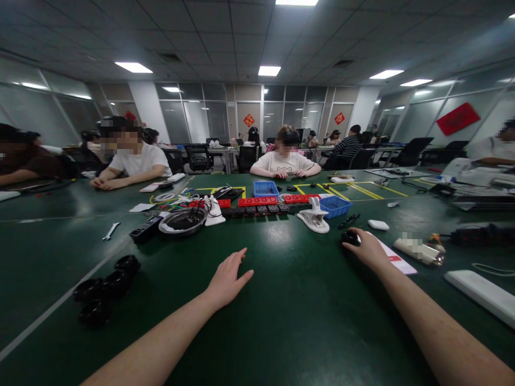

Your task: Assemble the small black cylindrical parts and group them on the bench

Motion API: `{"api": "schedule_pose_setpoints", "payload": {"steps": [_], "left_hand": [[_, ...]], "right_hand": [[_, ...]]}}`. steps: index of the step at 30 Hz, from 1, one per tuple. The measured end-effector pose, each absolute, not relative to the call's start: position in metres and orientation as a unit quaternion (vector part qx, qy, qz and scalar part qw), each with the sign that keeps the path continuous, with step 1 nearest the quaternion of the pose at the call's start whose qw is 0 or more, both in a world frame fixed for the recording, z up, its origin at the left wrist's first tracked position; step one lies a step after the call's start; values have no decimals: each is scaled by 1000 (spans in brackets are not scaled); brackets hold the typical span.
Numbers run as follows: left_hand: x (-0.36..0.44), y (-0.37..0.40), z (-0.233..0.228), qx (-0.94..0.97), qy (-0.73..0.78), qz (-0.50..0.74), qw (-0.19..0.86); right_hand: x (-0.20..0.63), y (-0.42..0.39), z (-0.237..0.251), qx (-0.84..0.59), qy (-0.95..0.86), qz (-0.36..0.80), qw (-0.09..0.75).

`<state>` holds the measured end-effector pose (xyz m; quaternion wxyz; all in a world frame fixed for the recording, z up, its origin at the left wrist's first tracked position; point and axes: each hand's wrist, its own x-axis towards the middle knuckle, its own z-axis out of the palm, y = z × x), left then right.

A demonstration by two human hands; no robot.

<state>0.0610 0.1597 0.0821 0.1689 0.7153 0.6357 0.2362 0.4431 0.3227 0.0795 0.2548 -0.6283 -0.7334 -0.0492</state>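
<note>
My left hand [226, 280] is over the green tabletop [281, 300] with its fingers stretched out and its thumb apart, holding nothing. Farther right, my right hand [369, 249] has its fingers and thumb around a black round part [350, 237], partly hidden by the hand. Beneath and beside that hand lies a white paper with a red mark [396, 258]. Several similar black round parts [116, 282], hollow and ring-like, stand grouped on the left of the table. A white clip base [314, 217] stands a little beyond my right hand.
Red socket strips [257, 201], a metal bowl [183, 221] holding cables, and blue bins [335, 206] line the table's middle. A wrench [111, 231] lies left. White power strips [483, 295] and a light-coloured cylinder [418, 251] lie right. People sit across the table.
</note>
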Motion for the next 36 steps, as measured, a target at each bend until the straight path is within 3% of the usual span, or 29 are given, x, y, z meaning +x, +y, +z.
{"api": "schedule_pose_setpoints", "payload": {"steps": [5,7,11,13,17,20,26,30,33,36], "left_hand": [[61,160,82,712,641,229,172],[60,161,82,710,643,227,174],[61,158,83,720,633,238,157],[65,152,88,729,626,237,143],[70,129,117,767,600,187,131],[48,105,147,765,612,193,61],[-82,74,179,512,820,230,-107],[-152,84,173,468,876,107,-42],[-170,100,164,465,884,19,37],[-171,111,157,450,891,-35,46]], "right_hand": [[406,291,102,-591,-690,-131,397],[375,272,102,-545,-761,-65,345],[314,241,86,-424,-892,29,151],[299,235,79,-414,-902,38,116],[300,235,77,-413,-902,57,110],[307,239,78,-417,-899,64,118],[306,238,78,-421,-894,80,130],[305,237,80,-425,-892,88,128],[305,236,81,-426,-892,86,127],[305,235,81,-427,-891,84,128]]}}
